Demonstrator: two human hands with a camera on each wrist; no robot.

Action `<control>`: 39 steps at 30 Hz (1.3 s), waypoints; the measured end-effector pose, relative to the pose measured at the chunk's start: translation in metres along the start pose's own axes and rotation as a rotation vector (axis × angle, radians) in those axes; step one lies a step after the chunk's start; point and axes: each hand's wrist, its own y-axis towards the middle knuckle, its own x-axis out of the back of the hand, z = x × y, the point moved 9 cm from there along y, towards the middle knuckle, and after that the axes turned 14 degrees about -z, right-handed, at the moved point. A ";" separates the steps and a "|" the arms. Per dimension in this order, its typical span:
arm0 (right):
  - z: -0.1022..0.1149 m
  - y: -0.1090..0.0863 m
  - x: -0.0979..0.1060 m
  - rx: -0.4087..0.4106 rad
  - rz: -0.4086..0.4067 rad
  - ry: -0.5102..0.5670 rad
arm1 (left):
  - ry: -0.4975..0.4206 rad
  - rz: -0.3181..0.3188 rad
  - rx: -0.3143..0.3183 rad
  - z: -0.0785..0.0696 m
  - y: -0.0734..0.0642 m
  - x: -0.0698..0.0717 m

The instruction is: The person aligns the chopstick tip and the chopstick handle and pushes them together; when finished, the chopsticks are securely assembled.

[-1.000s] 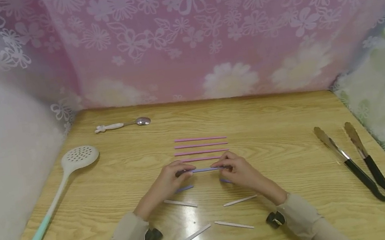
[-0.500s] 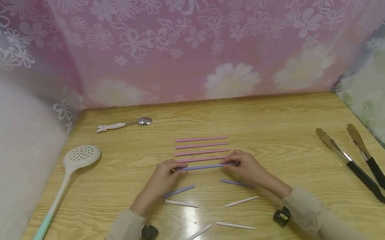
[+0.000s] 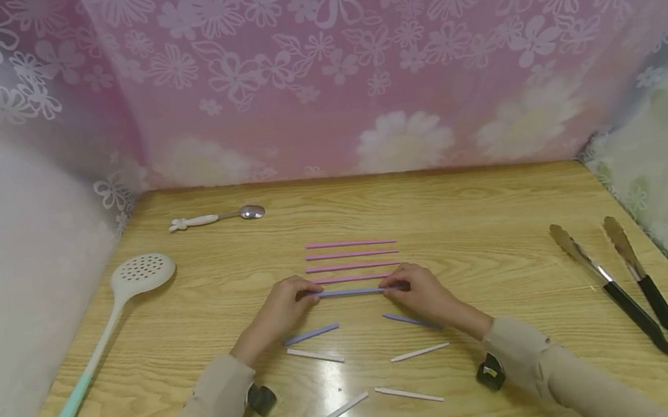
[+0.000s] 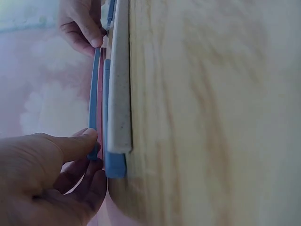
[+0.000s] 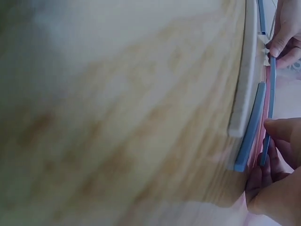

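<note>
A long blue stick (image 3: 351,292) runs sideways between my hands, just on the near side of several parallel pink sticks (image 3: 351,265). My left hand (image 3: 278,314) pinches its left end between thumb and fingers; my right hand (image 3: 425,292) pinches the right end. Both wrist views show the blue stick (image 4: 93,94) gripped at each end. Closer to me lie two slanted short blue sticks, one on the left (image 3: 312,334) and one on the right (image 3: 412,321). Several whitish sticks (image 3: 340,411) lie at angles nearer still.
A slotted skimmer (image 3: 141,273) with a mint handle lies along the left side of the wooden table (image 3: 469,211). At the back left is a spoon (image 3: 195,221) with a white handle. Black-handled tongs (image 3: 633,309) lie spread at the right. Floral cloth (image 3: 356,91) hangs behind.
Over the last second my hands have slid apart along the blue stick, toward its ends, and it has come nearer the pink sticks. In the last half second they have barely moved.
</note>
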 end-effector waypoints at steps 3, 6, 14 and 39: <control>-0.002 0.001 -0.001 -0.015 -0.005 -0.002 | 0.008 -0.001 0.002 0.002 0.001 -0.001; -0.002 0.002 -0.002 -0.012 -0.011 -0.012 | 0.013 0.006 0.002 0.003 0.001 -0.002; -0.003 0.003 -0.003 -0.010 -0.008 -0.047 | 0.041 0.023 -0.017 0.001 0.002 -0.004; -0.009 -0.014 0.016 -0.179 0.003 0.073 | 0.013 -0.036 0.010 -0.001 -0.012 0.012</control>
